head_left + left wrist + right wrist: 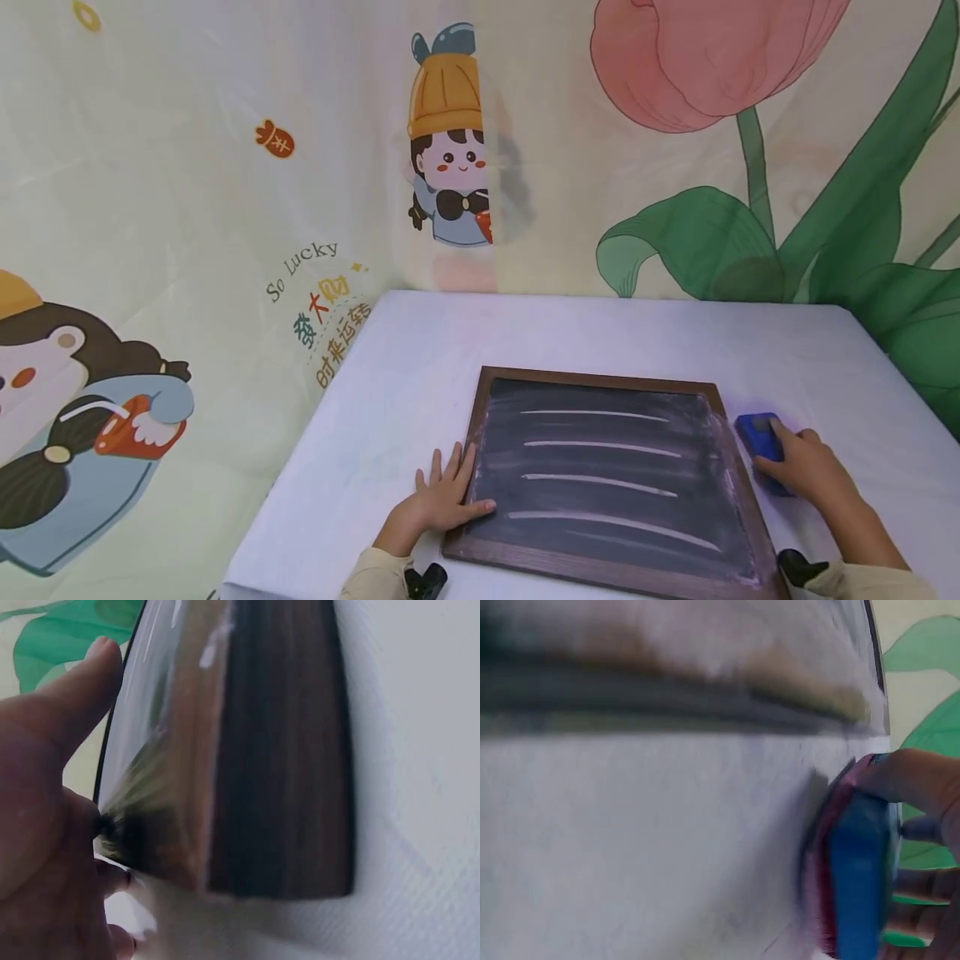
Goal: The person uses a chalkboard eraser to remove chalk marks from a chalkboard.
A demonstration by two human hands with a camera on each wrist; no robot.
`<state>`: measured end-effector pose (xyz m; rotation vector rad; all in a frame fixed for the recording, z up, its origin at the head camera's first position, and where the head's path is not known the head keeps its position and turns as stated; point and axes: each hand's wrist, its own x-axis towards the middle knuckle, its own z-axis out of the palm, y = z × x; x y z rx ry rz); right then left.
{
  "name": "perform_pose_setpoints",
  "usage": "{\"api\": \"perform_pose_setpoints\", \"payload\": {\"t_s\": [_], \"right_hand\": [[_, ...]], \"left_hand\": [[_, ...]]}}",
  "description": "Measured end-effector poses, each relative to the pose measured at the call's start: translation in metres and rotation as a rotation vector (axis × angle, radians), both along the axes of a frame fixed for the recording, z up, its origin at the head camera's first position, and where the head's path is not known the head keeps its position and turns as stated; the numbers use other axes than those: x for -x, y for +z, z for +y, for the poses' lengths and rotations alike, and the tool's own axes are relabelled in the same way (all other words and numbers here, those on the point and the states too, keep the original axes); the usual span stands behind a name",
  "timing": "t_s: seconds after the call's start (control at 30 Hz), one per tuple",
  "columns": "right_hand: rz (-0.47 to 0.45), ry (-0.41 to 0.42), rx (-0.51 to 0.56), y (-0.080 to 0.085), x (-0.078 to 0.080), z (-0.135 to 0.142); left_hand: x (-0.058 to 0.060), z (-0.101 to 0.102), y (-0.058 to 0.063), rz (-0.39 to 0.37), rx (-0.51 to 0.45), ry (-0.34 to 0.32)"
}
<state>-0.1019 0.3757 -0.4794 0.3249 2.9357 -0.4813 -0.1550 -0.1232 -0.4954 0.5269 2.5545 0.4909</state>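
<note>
In the head view, a chalkboard (600, 465) lies on a white table (360, 442), its dark slate-grey face set in a brown wooden frame. Four pale chalk lines (602, 449) run across it, one below another, each bowing gently downward to the right; whitish smears cloud the surface, heaviest along the right side. The left hand (444, 498) has its fingers extended and spread at the board's left edge, thumb over the frame. Just beyond the right edge, the right hand (813, 467) grips a blue eraser (756, 429). A printed backdrop (540, 150) stands behind.

In the left wrist view, the frame's side is dark brown with streaky grain, its inner face more reddish; the thumb reaches along the far side.

In the right wrist view, thumb and fingers clasp the eraser's smooth blue body, its dark-red and pink layer facing the white surface. The nearby frame is blurred.
</note>
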Motion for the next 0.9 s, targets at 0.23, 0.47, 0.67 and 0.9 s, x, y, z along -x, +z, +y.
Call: {"api": "perform_pose_setpoints", "payload": {"t_s": [0.23, 0.47, 0.67, 0.9], "right_hand": [[0.107, 0.101, -0.038, 0.013, 0.013, -0.023], [0.155, 0.268, -0.111, 0.012, 0.021, -0.034], [0.143, 0.308, -0.123, 0.011, 0.023, -0.032], [0.14, 0.355, -0.075, 0.013, 0.03, -0.029]], "left_hand": [[0.003, 0.004, -0.004, 0.007, 0.041, 0.01], [0.001, 0.004, -0.009, 0.022, 0.007, 0.006], [0.003, 0.005, -0.008, 0.05, 0.022, 0.004], [-0.002, 0.007, -0.009, 0.063, -0.012, 0.013]]}}
